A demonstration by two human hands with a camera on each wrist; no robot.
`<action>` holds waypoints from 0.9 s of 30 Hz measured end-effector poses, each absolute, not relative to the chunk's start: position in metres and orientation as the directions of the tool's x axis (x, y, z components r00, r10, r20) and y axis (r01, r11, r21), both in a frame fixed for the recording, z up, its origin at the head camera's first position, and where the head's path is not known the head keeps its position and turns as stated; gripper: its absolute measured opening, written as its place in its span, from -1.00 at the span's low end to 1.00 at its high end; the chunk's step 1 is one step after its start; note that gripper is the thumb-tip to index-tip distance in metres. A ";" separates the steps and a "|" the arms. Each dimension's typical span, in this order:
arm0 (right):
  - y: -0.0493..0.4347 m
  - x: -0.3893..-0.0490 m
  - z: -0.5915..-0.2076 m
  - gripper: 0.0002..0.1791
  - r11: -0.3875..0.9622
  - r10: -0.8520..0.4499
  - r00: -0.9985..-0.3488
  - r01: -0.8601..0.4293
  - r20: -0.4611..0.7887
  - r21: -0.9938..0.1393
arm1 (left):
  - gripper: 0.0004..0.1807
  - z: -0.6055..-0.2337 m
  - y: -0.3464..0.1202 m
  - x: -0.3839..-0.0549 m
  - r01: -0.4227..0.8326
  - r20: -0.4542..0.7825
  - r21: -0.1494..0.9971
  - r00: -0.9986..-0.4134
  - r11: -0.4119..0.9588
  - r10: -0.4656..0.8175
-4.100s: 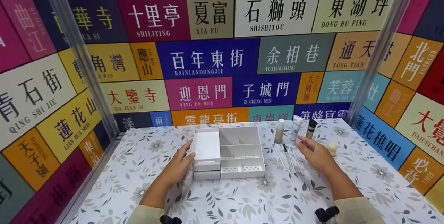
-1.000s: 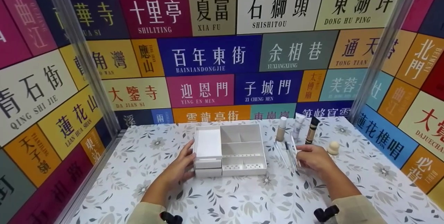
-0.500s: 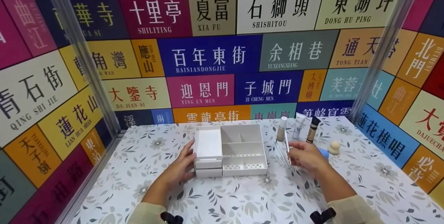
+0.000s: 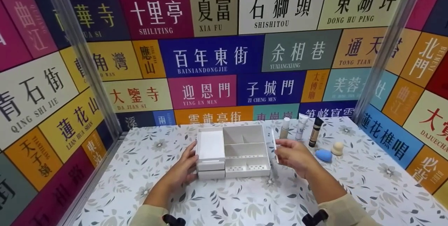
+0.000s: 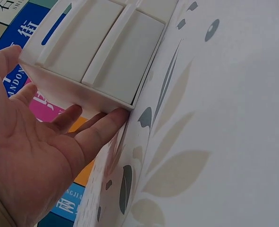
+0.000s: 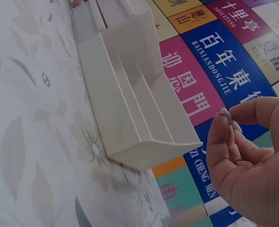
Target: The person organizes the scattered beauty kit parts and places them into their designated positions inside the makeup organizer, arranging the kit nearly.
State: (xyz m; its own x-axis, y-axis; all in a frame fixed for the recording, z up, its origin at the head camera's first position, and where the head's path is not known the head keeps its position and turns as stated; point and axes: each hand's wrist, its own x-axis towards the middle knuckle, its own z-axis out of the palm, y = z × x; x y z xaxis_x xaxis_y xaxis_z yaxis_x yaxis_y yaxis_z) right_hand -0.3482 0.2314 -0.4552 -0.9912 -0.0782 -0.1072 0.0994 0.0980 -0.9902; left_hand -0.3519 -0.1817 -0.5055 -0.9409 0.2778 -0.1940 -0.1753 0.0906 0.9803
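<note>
A white desktop organizer (image 4: 246, 152), with two small drawers at left and open compartments at right, stands mid-table. My left hand (image 4: 182, 168) rests its fingertips against the organizer's left side; in the left wrist view the fingers touch the side wall (image 5: 73, 87) beside the drawer fronts. Just right of the organizer, my right hand (image 4: 297, 157) pinches slim white pen-like sticks (image 4: 274, 142) between thumb and fingers. Their pale ends (image 6: 225, 113) show at the fingertips in the right wrist view, close to the organizer's open compartments (image 6: 144, 104).
Behind the right hand stand a foundation bottle (image 4: 284, 128), a white squeeze tube (image 4: 301, 127) and a black-capped tan tube (image 4: 315, 132). A blue makeup sponge (image 4: 324, 155) and a cream makeup sponge (image 4: 337, 148) lie at right on the floral tabletop (image 4: 224, 201).
My right hand has gathered the slim sticks from the table and carried them left toward the organizer, uncovering the blue makeup sponge. The left hand stays at the organizer's side.
</note>
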 end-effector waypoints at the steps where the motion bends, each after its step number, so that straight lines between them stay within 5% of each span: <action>1: 0.226 -0.349 -0.454 -0.40 0.084 -0.083 -0.991 0.102 -0.109 -0.991 | -0.28 -0.506 -0.182 -0.352 -0.178 -0.196 0.980 -0.941 0.087 0.277; 13: 0.161 -0.363 -0.451 -0.42 -0.074 -0.200 -0.974 0.123 -0.106 -0.990 | -0.31 -0.507 -0.181 -0.352 -0.153 -0.171 0.985 -0.939 0.085 0.298; 27: 0.105 -0.383 -0.440 -0.35 -0.095 -0.246 -0.959 0.166 -0.138 -0.982 | -0.29 -0.506 -0.181 -0.351 -0.149 -0.166 0.986 -0.938 0.080 0.305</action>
